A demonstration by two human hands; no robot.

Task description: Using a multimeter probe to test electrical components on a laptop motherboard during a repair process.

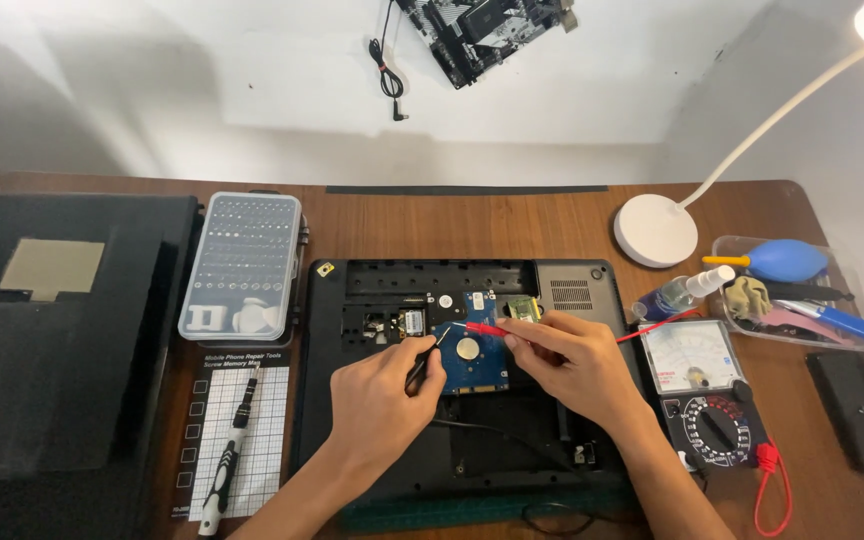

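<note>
The left hand (382,395) pinched a black probe (420,365) between thumb and fingers, its thin tip resting on or just above the blue circuit board (472,358). The right hand (572,365) pinched a red probe (487,329) the same way, its tip meeting the upper part of that board. The board lay in the open bay of a black laptop (472,380), which sat upside down in the middle of the desk (452,220) with its cover off.

Both tips stood close together on a board crowded with small contacts, so I judged the main risk to be a slip: a small twitch of either hand could have dragged a tip across two neighbouring points and bridged them, or scratched a trace. The red lead (652,325) ran taut from the right hand to the meter (697,385) just beside the laptop; a tug there could have pulled the probe off its spot or shifted the meter. The black lead (492,432) trailed across the laptop under the wrists and could have snagged. The right forearm also lay near the meter's dial, where a nudge might have changed the setting. A screwdriver (232,440) lay on a gridded mat (242,430) at the left, below a clear bit case (242,265), well apart from the hands.
</note>
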